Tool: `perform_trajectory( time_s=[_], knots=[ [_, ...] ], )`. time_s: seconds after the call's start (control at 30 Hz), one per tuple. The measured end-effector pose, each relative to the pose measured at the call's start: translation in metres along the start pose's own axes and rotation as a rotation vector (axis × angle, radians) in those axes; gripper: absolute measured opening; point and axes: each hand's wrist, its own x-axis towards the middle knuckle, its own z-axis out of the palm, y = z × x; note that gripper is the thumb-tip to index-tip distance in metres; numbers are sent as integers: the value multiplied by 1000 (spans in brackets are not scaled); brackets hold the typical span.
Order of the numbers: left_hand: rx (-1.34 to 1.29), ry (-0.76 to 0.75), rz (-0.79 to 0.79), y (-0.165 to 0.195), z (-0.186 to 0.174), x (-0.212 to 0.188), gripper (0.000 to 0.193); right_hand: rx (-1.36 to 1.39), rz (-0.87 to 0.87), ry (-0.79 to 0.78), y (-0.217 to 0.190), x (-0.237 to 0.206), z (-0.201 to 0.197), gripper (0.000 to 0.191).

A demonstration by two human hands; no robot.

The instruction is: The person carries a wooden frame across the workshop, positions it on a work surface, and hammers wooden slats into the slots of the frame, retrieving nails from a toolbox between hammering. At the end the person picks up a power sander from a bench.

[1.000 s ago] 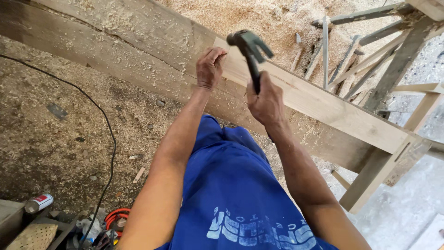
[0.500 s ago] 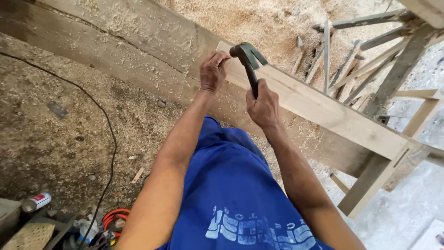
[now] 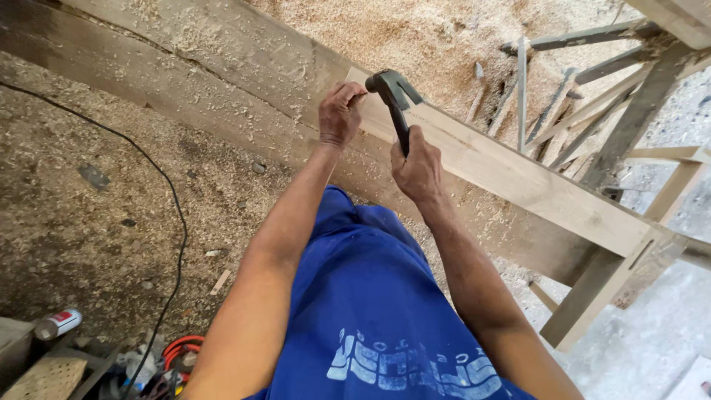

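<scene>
My right hand [image 3: 419, 169] grips the dark handle of a claw hammer [image 3: 396, 92], whose head is down at the near end of a pale wooden plank [image 3: 518, 174]. My left hand [image 3: 339, 112] is pinched at the plank's end right beside the hammer head, fingers closed as if on a small nail that I cannot make out. The plank runs to the right on top of a rough wooden frame [image 3: 592, 296]. I wear blue trousers [image 3: 370, 311].
A wide dusty beam [image 3: 185, 67] runs from upper left. Sawdust covers the ground. A black cable [image 3: 174, 215] curves down the left. A spray can [image 3: 58, 324] and coiled red cord [image 3: 178, 352] lie at the lower left. Loose wooden slats [image 3: 563, 89] stand behind the plank.
The hammer has swung down from a raised position to the plank's end beside my left hand. My left hand stayed at the plank's end.
</scene>
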Motion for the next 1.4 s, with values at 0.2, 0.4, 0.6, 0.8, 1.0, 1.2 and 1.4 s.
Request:
perform_trajectory(
  time_s=[0.2, 0.4, 0.6, 0.8, 1.0, 1.2, 1.4],
  knots=[
    [457, 186, 80, 27, -4, -1, 99, 12, 18, 108, -12, -19, -32, 21],
    [453, -172, -441, 34, 8, 4, 100, -17, 80, -74, -1, 5, 1, 22],
    [470, -164, -455, 25, 12, 3, 92, 16, 103, -79, -15, 1, -12, 24],
    [421, -140, -436, 29, 13, 4, 96, 98, -148, 407, -14, -43, -64, 24],
    [440, -157, -450, 21, 16, 4, 90, -5, 98, -70, 22, 11, 18, 23],
    [433, -139, -420, 20, 18, 0, 103, -32, -49, 91, 2, 5, -41, 26],
    [458, -180, -476, 17, 19, 1, 101, 124, -142, 329, 9, -25, -34, 23]
  ],
)
